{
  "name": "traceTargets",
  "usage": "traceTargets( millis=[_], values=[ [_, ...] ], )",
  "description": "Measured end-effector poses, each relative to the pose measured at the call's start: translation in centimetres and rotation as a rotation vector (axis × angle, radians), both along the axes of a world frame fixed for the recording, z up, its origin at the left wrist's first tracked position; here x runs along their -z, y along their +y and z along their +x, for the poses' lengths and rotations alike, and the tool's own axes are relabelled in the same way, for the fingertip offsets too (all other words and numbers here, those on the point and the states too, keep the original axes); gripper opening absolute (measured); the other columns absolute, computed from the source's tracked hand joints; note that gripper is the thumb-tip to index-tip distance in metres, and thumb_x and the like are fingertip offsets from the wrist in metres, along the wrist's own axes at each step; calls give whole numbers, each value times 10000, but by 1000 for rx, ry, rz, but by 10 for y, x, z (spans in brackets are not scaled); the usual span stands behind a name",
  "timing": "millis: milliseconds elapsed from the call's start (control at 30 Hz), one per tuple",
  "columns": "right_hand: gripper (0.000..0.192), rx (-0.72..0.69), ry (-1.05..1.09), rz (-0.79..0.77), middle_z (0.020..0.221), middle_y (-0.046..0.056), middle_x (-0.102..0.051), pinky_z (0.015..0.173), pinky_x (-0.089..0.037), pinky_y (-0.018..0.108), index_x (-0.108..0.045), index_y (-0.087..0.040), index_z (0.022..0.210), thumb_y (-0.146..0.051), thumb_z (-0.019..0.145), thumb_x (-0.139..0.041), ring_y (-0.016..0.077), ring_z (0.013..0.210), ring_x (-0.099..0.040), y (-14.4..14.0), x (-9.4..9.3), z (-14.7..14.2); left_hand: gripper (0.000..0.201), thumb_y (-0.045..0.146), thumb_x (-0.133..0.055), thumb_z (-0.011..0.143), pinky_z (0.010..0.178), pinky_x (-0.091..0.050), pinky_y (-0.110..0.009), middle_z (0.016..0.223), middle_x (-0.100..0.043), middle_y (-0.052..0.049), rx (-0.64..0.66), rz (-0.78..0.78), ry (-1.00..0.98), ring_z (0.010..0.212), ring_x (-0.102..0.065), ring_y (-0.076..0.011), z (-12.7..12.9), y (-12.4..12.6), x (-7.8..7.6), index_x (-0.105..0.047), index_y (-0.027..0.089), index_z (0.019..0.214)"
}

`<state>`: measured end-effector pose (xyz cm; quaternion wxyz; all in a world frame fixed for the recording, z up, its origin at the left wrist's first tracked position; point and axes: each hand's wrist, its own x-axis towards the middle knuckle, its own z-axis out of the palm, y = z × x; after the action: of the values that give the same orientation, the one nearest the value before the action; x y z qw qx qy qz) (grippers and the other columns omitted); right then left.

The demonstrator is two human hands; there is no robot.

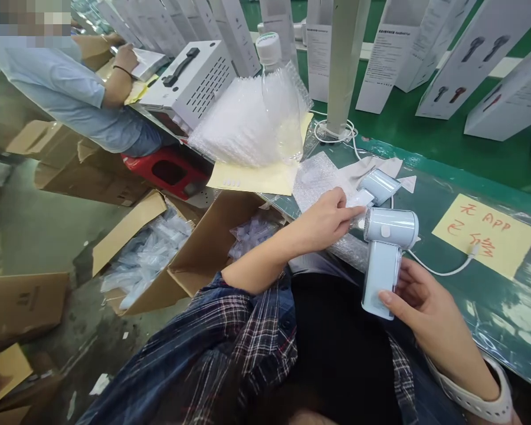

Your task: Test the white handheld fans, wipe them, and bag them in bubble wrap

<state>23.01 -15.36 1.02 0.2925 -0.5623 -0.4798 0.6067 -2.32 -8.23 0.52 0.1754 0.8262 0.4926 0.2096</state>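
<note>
My right hand [425,307] grips the handle of a pale blue handheld device [384,248] with a round white-blue head, held upright at the green table's near edge. My left hand [327,218] reaches to the head of that device, its fingertips pinched at its left face on something small and white. A second pale blue device [378,188] lies just behind on bubble wrap [314,177]. A white cable [442,270] runs off behind the held device.
A clear plastic bottle [281,100] stands on yellow paper beside a pile of bubble wrap. White product boxes [451,53] line the back. A yellow handwritten note [484,233] lies to the right. Open cartons of bagged parts [150,260] sit on the floor at left. Another person [71,88] sits at far left.
</note>
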Motion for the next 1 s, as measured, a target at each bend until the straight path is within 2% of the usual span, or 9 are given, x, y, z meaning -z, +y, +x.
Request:
traceTargets(
  millis=[133,300,400,500,633,733,800,900,1000],
  values=[
    [671,3,-65,163,1152,149,-806,756,-705,385,-659,-223,1299,-633,818,-884,282,913,-811,-7,15,3,469,161,-472,1063,1032,-539,-390,1050,-712,-89,50,-210,-60,1068,-661,-232,-13,8,-16,-722,183,1460],
    [614,-46,-320,614,1328,188,-763,870,-677,462,-584,-208,1505,-583,1026,-666,330,1079,-796,4,29,-11,482,354,-657,1010,757,-487,-306,884,-646,-8,12,-537,-678,751,-549,-161,-23,24,6,-660,261,1483],
    [525,-148,-532,845,1339,178,-777,955,-642,454,-619,-195,1495,-534,1102,-539,342,1156,-784,23,28,-26,523,428,-744,936,620,-381,-266,834,-572,10,-159,-707,-1069,638,-451,-126,-29,28,22,-628,265,1418],
    [483,-243,-683,980,1297,163,-792,931,-615,404,-595,-168,1528,-428,1139,-479,317,1115,-790,35,20,-36,512,460,-741,924,542,-256,-248,776,-449,46,-315,-717,-1256,565,-318,-94,-36,26,22,-595,253,1369],
    [448,-355,-935,1113,995,94,-773,613,-490,362,-601,-141,1525,-329,1135,-488,258,742,-732,31,-6,-42,489,399,-651,1018,600,-380,-263,768,-447,53,-216,-355,-991,598,-391,-115,-38,12,-6,-541,277,1479],
    [430,-389,-1063,1202,847,58,-693,511,-347,363,-643,-131,1498,-276,1123,-490,233,615,-651,27,-25,-45,482,242,-482,1090,813,-521,-310,876,-610,8,-66,-17,-505,808,-604,-171,-31,-4,-35,-512,285,1569],
    [433,-398,-1020,1161,856,71,-705,534,-355,354,-670,-141,1476,-286,1114,-480,245,663,-674,30,-31,-44,510,174,-377,1119,846,-521,-318,982,-691,-16,41,143,-166,907,-644,-188,-26,-14,-51,-515,281,1598],
    [409,-232,-724,863,845,75,-740,587,-427,337,-747,-184,1297,-464,1058,-568,240,673,-667,42,-30,-39,560,130,-322,1141,795,-489,-294,1008,-720,-1,122,261,181,893,-636,-172,-24,-26,-68,-472,304,1651],
    [481,-92,-219,333,765,62,-717,500,-398,308,-735,-201,1006,-673,958,-657,175,533,-556,55,-29,-36,577,146,-337,1149,776,-484,-274,954,-701,14,93,234,273,852,-638,-155,-29,-35,-82,-410,329,1691]
  ],
)
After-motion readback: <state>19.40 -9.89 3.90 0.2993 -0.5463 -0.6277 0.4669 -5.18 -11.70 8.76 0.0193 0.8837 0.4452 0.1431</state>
